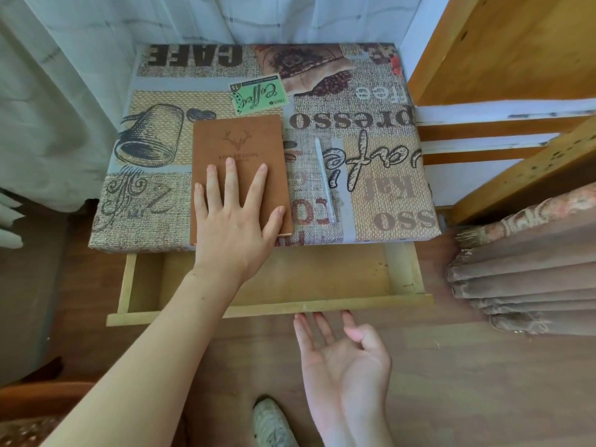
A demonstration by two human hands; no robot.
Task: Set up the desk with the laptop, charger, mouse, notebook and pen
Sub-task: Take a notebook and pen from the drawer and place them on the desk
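Observation:
A brown notebook (237,146) with a stamped deer head lies on the desk (380,195), which wears a coffee-print cloth. My left hand (233,221) rests flat on the notebook's near half, fingers spread. A pale pen (324,179) lies to the right of the notebook, pointing away from me. My right hand (342,359) is palm up below the front edge of the pulled-out drawer (290,279), fingertips touching or just under that edge, holding nothing. No laptop, charger or mouse is in view.
The wooden drawer looks empty inside. A wooden shelf unit (503,75) stands to the right, with folded brown fabric (532,279) beside it. White curtains (64,91) hang behind and to the left. A shoe (272,421) shows on the wooden floor below.

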